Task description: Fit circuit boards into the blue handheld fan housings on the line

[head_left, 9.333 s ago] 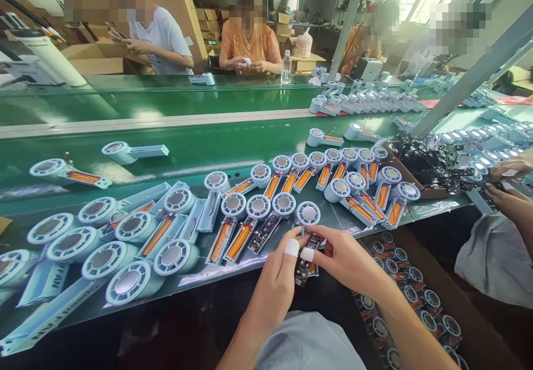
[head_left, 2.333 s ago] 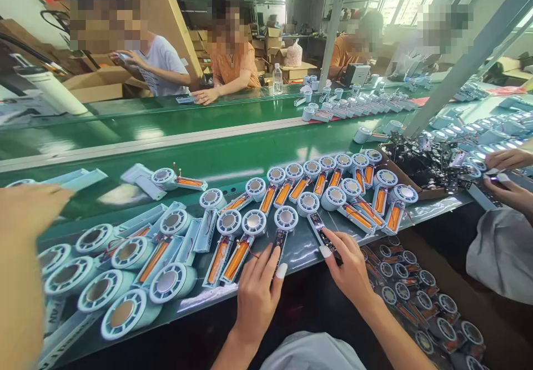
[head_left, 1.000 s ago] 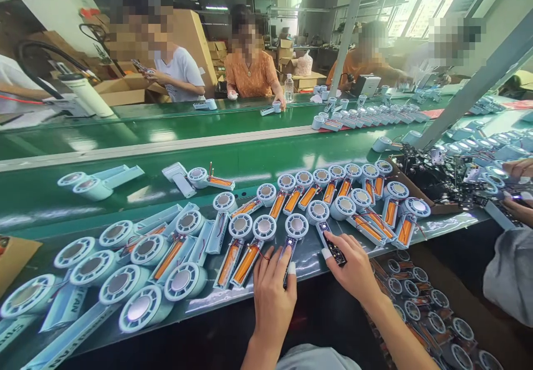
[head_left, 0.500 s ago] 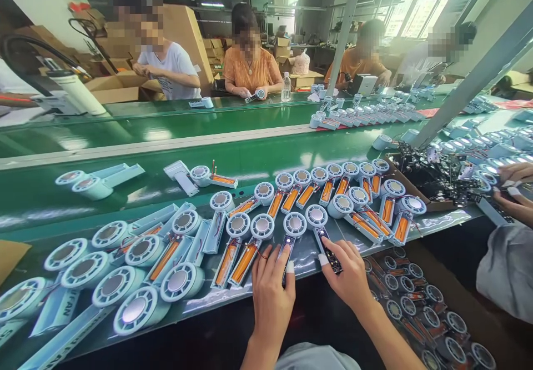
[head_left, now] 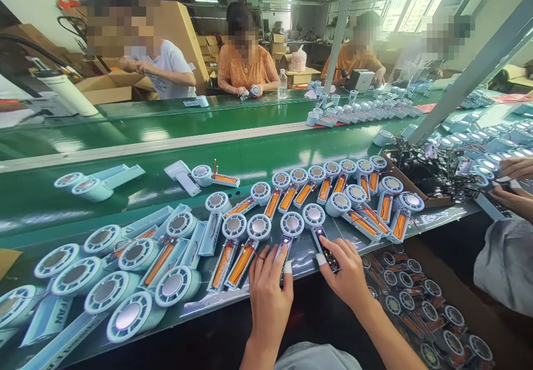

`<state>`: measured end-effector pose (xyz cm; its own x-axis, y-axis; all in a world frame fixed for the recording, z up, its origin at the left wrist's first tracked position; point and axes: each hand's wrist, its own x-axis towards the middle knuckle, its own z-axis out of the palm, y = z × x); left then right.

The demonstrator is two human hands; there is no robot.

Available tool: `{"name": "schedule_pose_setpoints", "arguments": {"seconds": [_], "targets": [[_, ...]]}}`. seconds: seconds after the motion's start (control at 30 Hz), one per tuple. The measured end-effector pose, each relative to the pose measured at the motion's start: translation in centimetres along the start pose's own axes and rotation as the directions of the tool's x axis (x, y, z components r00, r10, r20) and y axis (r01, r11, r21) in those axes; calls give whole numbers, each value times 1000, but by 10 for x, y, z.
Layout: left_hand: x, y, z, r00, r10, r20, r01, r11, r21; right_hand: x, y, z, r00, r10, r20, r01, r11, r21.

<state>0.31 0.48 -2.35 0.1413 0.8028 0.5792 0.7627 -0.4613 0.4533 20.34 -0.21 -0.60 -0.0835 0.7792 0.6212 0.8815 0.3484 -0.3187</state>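
My left hand [head_left: 270, 288] grips the handle of a light-blue handheld fan [head_left: 292, 224], with the index finger on the lit circuit board in it and the thumb along its side. Beside it, my right hand [head_left: 346, 274] holds a second handheld fan [head_left: 313, 215] between thumb and index finger, over a black circuit board [head_left: 330, 256] in the handle. White covers wrap both thumb tips. Both fans lie on the bench, round heads away from me. Close by on the left, another fan [head_left: 259, 227] shows an orange battery in its handle.
Rows of similar fans [head_left: 179, 223] cover the bench left and behind my hands. A cardboard box [head_left: 437, 199] of circuit boards stands at right, near a co-worker's hands [head_left: 514, 192]. Below the bench edge lie more fans [head_left: 431, 311]. A green conveyor [head_left: 137, 136] runs behind; several people sit beyond.
The view has shifted slightly. Both my hands stay on the same two fans, with hardly any movement.
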Motion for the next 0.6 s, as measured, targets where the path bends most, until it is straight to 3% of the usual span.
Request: {"name": "schedule_pose_setpoints", "arguments": {"seconds": [0.33,0.5,0.6], "targets": [[0,0,-1,999,-29,26,30,999,-29,1,1,-2,999,14,36,-13,1000,-28],[-4,11,-12,987,-86,136,105,984,-141,4,-15,-22,973,60,222,-43,996,-82],[-5,22,-19,963,-147,227,199,953,-227,2,-34,-25,957,91,275,-49,986,-158]]}}
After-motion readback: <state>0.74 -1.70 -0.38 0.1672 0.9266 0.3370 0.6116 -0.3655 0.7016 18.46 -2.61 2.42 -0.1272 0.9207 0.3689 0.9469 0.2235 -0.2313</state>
